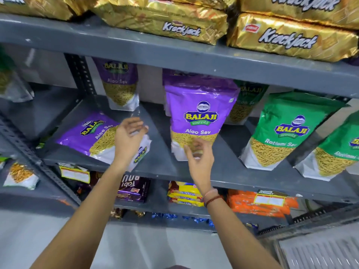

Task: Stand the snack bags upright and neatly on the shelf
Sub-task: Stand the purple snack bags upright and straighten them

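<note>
A purple Aloo Sev bag [198,113] stands upright at the middle of the grey shelf [161,160]. My right hand [198,158] hovers just in front of its lower edge, fingers apart, holding nothing. Another purple Aloo Sev bag [91,134] lies flat on the shelf to the left. My left hand [129,136] is open above that bag's right end, blurred. A third purple bag [119,84] stands at the back left. Two green Ratlami Sev bags [283,131] [338,150] stand upright to the right, with another green bag [246,101] behind the middle purple one.
Gold Krackjack packs [174,22] fill the shelf above. The shelf below holds biscuit packs [184,193], a purple pack [134,189] and orange packs [258,204]. A perforated metal upright [81,74] stands at the back left. More bags sit on the neighbouring rack at the far left [21,175].
</note>
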`<action>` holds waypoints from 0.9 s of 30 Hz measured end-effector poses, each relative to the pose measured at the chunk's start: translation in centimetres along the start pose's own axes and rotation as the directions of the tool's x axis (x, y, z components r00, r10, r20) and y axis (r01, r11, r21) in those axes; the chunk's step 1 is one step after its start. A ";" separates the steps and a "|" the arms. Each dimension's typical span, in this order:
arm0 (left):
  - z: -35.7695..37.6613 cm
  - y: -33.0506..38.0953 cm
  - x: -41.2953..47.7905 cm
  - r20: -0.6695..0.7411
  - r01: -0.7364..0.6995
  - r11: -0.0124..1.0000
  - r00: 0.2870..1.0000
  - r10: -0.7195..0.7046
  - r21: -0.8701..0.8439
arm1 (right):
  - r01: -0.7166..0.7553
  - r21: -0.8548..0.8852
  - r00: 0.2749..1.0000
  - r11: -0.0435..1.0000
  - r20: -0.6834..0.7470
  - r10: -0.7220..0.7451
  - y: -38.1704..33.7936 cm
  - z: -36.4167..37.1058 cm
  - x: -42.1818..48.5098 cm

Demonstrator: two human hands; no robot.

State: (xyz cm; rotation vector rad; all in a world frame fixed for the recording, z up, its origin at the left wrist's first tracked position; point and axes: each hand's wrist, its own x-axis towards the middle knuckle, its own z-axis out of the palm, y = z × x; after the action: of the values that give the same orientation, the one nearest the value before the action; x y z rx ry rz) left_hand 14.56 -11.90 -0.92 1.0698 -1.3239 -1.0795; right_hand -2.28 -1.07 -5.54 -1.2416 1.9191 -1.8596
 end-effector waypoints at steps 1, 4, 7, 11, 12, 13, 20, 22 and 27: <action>-1.4 0.1 0.1 -0.076 0.003 1.000 0.997 -0.001 0.024 | 0.020 -0.015 0.995 1.000 0.096 -0.019 -0.9 1.4 0.2; -5.5 -0.4 0.2 -0.282 0.106 0.987 0.957 -0.068 0.122 | 0.098 -0.072 0.940 0.993 0.333 -0.068 -3.5 5.8 1.6; -8.6 -2.0 0.0 -0.384 0.223 0.958 0.913 -0.139 0.182 | 0.150 -0.195 0.864 0.969 0.502 -0.032 -4.7 9.8 3.3; -10.5 -4.5 -0.4 -0.441 0.381 0.908 0.855 -0.274 0.174 | 0.045 -0.370 0.729 0.928 0.647 0.223 -4.8 13.3 4.3; -10.7 -5.0 -0.4 -0.438 0.449 0.882 0.828 -0.350 0.143 | 0.014 -0.411 0.698 0.911 0.657 0.285 -4.7 13.8 4.4; -10.7 -5.5 -0.5 -0.403 0.521 0.850 0.795 -0.453 0.074 | -0.012 -0.454 0.665 0.891 0.662 0.346 -4.6 14.2 4.6; -8.9 -5.7 -0.5 0.027 0.699 0.629 0.676 -0.736 -0.340 | -0.314 -0.424 0.517 0.849 0.674 0.528 -4.6 13.9 4.6; -8.7 -5.6 -0.4 0.020 0.677 0.640 0.692 -0.721 -0.364 | -0.334 -0.393 0.533 0.857 0.671 0.515 -4.6 13.4 4.3; -10.1 -4.9 -0.1 0.037 0.557 0.770 0.817 -0.576 -0.311 | -0.433 -0.214 0.591 0.875 0.666 0.455 -4.0 12.4 2.5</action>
State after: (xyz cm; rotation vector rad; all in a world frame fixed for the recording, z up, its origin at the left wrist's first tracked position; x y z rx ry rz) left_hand 24.74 -12.93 -5.51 1.2847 -0.7421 -1.6294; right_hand 5.94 -11.23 -3.36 -1.0992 1.5964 -0.8978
